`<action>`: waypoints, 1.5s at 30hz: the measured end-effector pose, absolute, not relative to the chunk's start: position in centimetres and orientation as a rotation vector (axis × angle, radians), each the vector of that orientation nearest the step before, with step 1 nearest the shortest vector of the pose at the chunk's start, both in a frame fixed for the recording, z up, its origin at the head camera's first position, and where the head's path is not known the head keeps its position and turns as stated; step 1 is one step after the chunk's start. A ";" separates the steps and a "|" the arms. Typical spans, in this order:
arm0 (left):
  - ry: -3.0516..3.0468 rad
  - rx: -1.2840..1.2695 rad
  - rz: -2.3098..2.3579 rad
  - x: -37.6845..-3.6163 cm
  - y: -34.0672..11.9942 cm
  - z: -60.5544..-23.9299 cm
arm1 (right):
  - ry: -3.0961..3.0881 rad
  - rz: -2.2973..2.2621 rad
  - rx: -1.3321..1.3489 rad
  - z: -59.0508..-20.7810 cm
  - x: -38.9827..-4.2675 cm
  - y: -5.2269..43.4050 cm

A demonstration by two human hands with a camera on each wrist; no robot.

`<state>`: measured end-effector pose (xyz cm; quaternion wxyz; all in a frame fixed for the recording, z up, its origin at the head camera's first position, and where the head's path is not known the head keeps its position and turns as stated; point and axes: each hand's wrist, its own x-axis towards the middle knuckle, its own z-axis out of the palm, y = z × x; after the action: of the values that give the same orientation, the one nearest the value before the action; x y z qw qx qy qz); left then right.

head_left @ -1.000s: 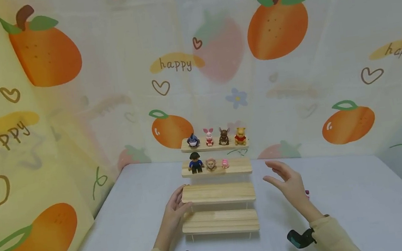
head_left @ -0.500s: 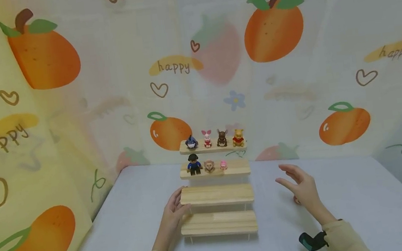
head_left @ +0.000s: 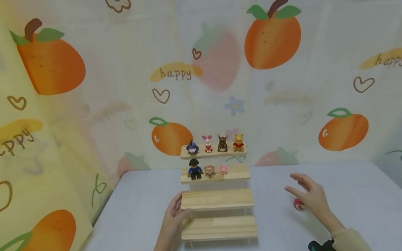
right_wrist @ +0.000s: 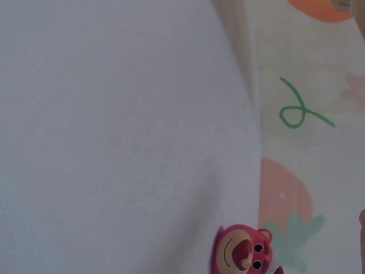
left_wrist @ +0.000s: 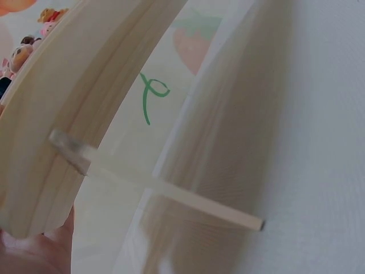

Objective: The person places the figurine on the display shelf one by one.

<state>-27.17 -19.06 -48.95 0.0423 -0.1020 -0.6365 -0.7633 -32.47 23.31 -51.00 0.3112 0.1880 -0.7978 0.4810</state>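
My left hand (head_left: 172,219) grips the left end of a bare wooden shelf (head_left: 217,199), the third level down of a tiered display rack; the palm shows under the plank (left_wrist: 68,97) in the left wrist view. My right hand (head_left: 314,197) hovers over the table with thumb and fingers spread apart, holding nothing. Beside it lies a pink bear figurine (head_left: 299,204), partly covered by the hand; its smiling face (right_wrist: 239,251) shows at the bottom of the right wrist view.
On the top shelf (head_left: 186,157) stand several figurines, a Pooh bear (head_left: 238,142) at the right. The second shelf (head_left: 238,172) bears a dark-haired toy figure (head_left: 194,170), a lion-like head (head_left: 209,171) and a small pink figure (head_left: 223,170). A lower shelf (head_left: 219,228) stands nearest on the white table (head_left: 124,235).
My right hand has moved right, away from the rack, uncovering more of the pink bear figurine. The left hand keeps its hold on the shelf. The head view has tilted slightly upward.
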 end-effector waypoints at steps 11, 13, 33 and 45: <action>-1.971 -0.322 -2.316 -27.3 -19.2 -49.0 | -2.170 1.211 0.402 -51.8 -31.9 23.9; -1.976 -0.314 -2.317 -27.3 -19.2 -49.1 | -2.207 1.214 0.366 -51.0 -31.0 23.6; -1.993 -0.280 -2.300 -27.2 -19.1 -49.3 | -2.460 1.228 0.231 -49.1 -28.7 23.5; -2.004 -0.316 -2.268 -27.2 -19.1 -49.3 | -2.582 1.313 0.197 -49.1 -28.5 23.8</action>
<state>-27.15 -19.11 -49.26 0.0492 -0.1038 -0.6577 -0.7444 -28.49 23.80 -49.13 0.1185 0.0675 -0.8830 0.4490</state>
